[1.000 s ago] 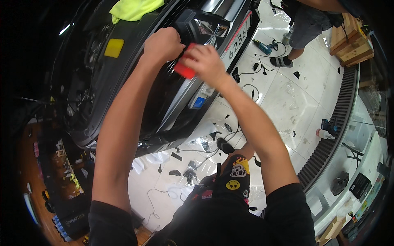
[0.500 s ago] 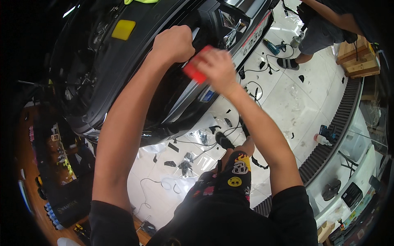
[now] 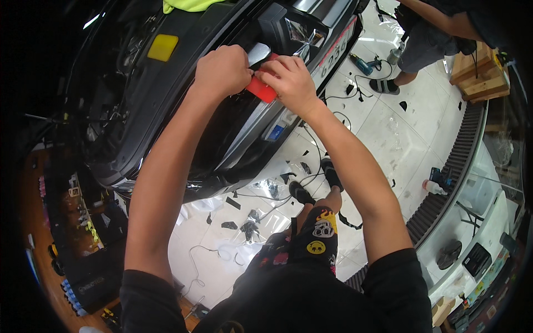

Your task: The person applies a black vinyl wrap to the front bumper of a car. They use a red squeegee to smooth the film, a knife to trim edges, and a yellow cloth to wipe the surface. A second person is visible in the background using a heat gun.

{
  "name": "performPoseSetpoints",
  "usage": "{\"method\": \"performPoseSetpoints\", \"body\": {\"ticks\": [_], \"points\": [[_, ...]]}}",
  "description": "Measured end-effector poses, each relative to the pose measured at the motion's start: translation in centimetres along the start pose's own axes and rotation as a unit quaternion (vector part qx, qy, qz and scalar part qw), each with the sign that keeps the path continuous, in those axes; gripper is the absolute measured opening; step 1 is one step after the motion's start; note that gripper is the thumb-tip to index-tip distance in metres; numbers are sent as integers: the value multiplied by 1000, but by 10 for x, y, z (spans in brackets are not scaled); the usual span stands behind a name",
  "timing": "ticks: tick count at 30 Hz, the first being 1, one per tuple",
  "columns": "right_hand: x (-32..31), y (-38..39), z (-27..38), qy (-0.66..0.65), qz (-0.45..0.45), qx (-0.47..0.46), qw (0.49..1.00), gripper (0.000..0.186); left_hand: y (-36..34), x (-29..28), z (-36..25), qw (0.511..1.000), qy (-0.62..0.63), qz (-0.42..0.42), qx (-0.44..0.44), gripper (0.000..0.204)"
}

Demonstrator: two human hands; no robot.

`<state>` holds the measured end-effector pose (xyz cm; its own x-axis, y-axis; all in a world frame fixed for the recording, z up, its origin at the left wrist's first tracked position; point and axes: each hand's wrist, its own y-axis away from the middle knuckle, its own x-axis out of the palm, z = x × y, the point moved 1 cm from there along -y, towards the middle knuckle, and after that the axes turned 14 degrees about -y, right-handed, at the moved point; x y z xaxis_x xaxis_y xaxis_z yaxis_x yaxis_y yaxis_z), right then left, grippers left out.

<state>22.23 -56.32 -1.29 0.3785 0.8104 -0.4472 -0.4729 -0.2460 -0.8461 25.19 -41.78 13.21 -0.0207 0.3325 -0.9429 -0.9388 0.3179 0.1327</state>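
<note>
In front of me is the front end of a dark car [image 3: 183, 119], with its hood area at the upper left. My right hand [image 3: 291, 83] grips a flat red squeegee [image 3: 261, 90], which lies against the glossy black and silver trim of the car's nose. Close beside it, my left hand [image 3: 223, 69] is closed, knuckles up, at the same trim; its fingertips are hidden, so whatever it pinches cannot be made out. A silver trim piece [image 3: 259, 54] shows between and beyond the hands.
A yellow pad [image 3: 162, 48] and a neon cloth [image 3: 191, 4] lie on the car. Black scraps, cables and a teal heat gun [image 3: 361, 64] are on the tiled floor [image 3: 383, 133]. Another person [image 3: 422, 50] stands at the upper right, near a wooden box [image 3: 480, 75].
The red squeegee, blurred before, has come slightly left and sits steadier under my right hand. My left hand has moved a little left and nearer to me.
</note>
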Motion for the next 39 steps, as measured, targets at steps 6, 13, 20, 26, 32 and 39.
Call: {"method": "performPoseSetpoints", "body": {"ticks": [6, 13, 20, 26, 32, 39], "points": [[19, 9, 43, -36, 29, 47, 998, 40, 23, 8, 1, 999, -31, 8, -25, 18], [8, 16, 57, -43, 39, 78, 995, 32, 38, 19, 4, 999, -5, -9, -46, 17], [33, 18, 74, -4, 41, 9, 999, 28, 45, 13, 13, 994, 94, -3, -53, 18], [17, 15, 71, -13, 34, 98, 995, 44, 77, 13, 23, 997, -30, 58, -50, 20], [18, 3, 35, 10, 7, 84, 996, 50, 125, 26, 46, 994, -14, 40, -104, 21], [44, 16, 114, 10, 40, 106, 994, 51, 151, 43, 58, 993, 36, -19, -111, 15]]}}
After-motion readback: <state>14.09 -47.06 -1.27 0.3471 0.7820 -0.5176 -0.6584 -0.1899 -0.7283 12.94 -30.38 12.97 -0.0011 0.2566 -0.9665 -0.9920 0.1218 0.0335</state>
